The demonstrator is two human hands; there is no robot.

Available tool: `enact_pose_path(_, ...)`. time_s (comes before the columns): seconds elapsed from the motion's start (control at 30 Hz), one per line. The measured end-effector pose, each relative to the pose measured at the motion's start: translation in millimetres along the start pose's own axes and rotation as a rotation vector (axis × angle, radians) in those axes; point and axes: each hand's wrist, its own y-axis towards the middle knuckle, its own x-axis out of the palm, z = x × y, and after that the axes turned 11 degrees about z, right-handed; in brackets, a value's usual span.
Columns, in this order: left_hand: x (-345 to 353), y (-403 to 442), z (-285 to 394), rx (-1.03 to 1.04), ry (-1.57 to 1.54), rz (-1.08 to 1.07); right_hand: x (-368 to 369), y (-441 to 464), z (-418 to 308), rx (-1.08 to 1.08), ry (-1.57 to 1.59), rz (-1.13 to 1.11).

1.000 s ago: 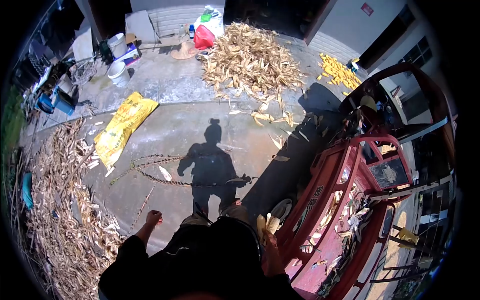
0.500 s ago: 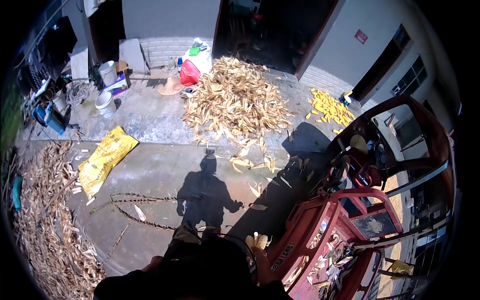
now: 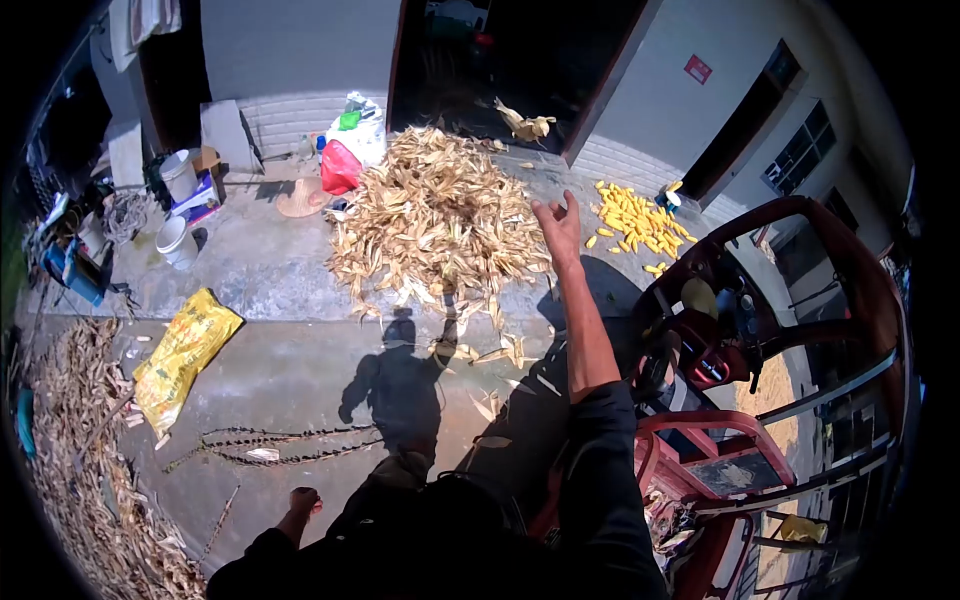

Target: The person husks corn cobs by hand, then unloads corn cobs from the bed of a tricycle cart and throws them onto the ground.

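My right hand [image 3: 560, 228] is stretched forward with its fingers apart and nothing in them. Beyond its fingertips, a pale bunch of corn husks [image 3: 523, 122] is in the air in front of the dark doorway. A big heap of dry corn husks [image 3: 440, 210] lies on the concrete, just left of and beyond that hand. Low at the left, my left hand [image 3: 305, 500] hangs by my body with its fingers curled in. Whether anything is inside them is hidden.
Yellow corn cobs [image 3: 640, 220] lie by the wall at right. A red cargo vehicle [image 3: 715, 440] stands close on my right. At left are a yellow sack [image 3: 185, 360], white buckets [image 3: 177, 242] and strewn husks [image 3: 85, 430]. A spiky chain-like strip [image 3: 270, 440] crosses the ground.
My right hand has swung up and forward from beside the vehicle and let go of the corn husks, which are now airborne. My left hand shows more clearly. The view has shifted slightly.
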Motion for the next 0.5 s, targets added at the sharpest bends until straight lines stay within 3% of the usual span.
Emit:
enact_pose_path(0.07,30.1,8.7,26.5,0.030,-0.045,0.006,8.0,-27.7,19.2,-0.062,0.057,-0.184)
enact_pose_path(0.13,61.1,13.2,53.0,0.003,-0.133,-0.160,-2.0,-82.0,40.1,0.201,0.153,-0.423)
enact_pose_path(0.17,74.6,17.7,69.3,0.003,-0.099,-0.259,-16.6,-109.8,61.4,0.200,0.069,-0.509)
enact_pose_path(0.27,113.3,38.7,112.2,0.112,0.311,-0.542,-80.2,-202.9,133.2,0.375,-0.126,-0.472)
enact_pose_path(0.37,133.1,58.6,172.7,0.283,0.790,-0.756,-160.2,-300.2,167.5,0.785,0.139,-0.021)
enact_pose_path(0.5,175.4,86.4,255.2,0.258,0.976,-0.972,-255.9,-401.0,122.7,0.747,0.223,0.526)
